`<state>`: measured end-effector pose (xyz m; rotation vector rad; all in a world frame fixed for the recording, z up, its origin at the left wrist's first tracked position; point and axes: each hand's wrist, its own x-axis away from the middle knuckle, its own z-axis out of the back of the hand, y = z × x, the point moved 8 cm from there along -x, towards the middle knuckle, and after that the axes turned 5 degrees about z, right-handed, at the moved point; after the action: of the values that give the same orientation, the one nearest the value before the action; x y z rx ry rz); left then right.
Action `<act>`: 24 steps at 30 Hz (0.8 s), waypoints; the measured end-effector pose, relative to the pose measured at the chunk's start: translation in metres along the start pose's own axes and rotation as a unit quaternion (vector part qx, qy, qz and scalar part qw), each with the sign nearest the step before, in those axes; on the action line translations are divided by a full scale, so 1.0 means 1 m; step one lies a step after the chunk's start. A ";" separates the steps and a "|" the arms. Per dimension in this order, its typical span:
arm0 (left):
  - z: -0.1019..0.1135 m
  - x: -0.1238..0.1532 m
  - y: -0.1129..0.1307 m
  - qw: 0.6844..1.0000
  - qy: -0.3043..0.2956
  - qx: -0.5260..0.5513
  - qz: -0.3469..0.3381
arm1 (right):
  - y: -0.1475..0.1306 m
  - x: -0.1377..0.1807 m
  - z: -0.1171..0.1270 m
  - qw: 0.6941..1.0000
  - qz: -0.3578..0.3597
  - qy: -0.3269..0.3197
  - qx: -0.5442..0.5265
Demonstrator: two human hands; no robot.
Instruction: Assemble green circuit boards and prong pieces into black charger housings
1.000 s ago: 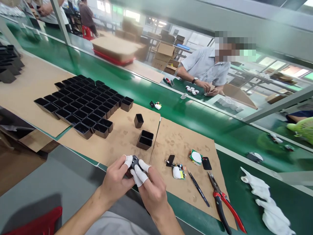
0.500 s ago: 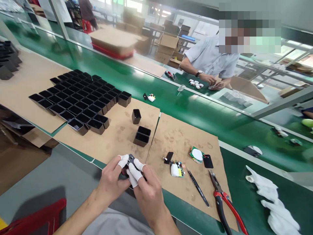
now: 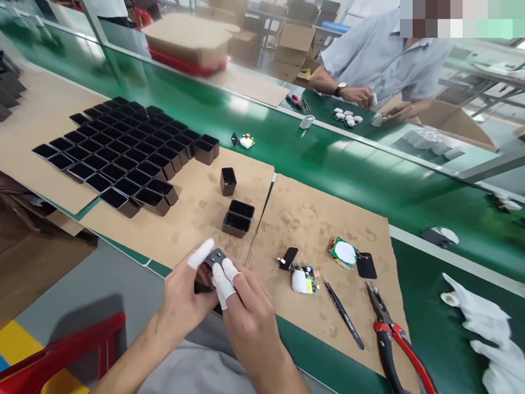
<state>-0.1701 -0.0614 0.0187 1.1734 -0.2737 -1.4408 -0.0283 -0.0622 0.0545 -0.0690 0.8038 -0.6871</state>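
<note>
Both my hands meet at the near edge of the cardboard mat, fingertips in white finger cots. My left hand (image 3: 184, 295) and my right hand (image 3: 246, 317) pinch a small black plastic case (image 3: 214, 257) between them; much of the case is hidden by my fingers. My left forefinger sticks up off the case. Just beyond it stand two joined open black cases (image 3: 238, 218) and a single upright black case (image 3: 228, 181). To the right lie a small circuit board with a white part (image 3: 303, 280) and a black flat piece (image 3: 290, 257).
A block of several open black cases (image 3: 123, 150) fills the left mat. Black tweezers (image 3: 342, 312), red-handled pliers (image 3: 394, 334), a round white part (image 3: 343, 253) and white gloves (image 3: 484, 323) lie to the right. Across the green belt (image 3: 328, 169) another person handles small white parts (image 3: 346, 116).
The view has tilted down and shifted; my hands stay together on the black case. My left forefinger has lifted off the case. The person opposite moved a hand upward.
</note>
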 end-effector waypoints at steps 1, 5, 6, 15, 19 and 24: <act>-0.004 0.001 -0.004 1.000 -0.006 -0.008 0.012 | 0.002 0.002 -0.005 1.000 -0.004 -0.006 0.004; -0.012 0.003 -0.015 0.999 -0.016 -0.014 0.050 | 0.006 0.006 -0.013 1.000 0.000 -0.011 -0.005; -0.012 0.003 -0.015 0.999 -0.014 -0.006 0.051 | 0.007 0.006 -0.011 1.000 -0.003 -0.008 -0.006; 0.008 -0.002 0.018 0.996 -0.025 0.071 -0.054 | -0.007 0.001 0.025 0.998 0.004 0.036 -0.046; -0.001 -0.004 0.008 0.998 -0.037 0.030 -0.028 | 0.001 0.005 0.005 1.000 -0.022 -0.009 -0.014; -0.008 -0.003 0.001 0.999 -0.025 0.011 -0.030 | 0.009 0.013 -0.009 0.999 -0.051 0.000 -0.018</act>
<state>-0.1647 -0.0553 0.0172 1.1735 -0.2919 -1.5257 -0.0225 -0.0610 0.0369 -0.1441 0.8162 -0.7683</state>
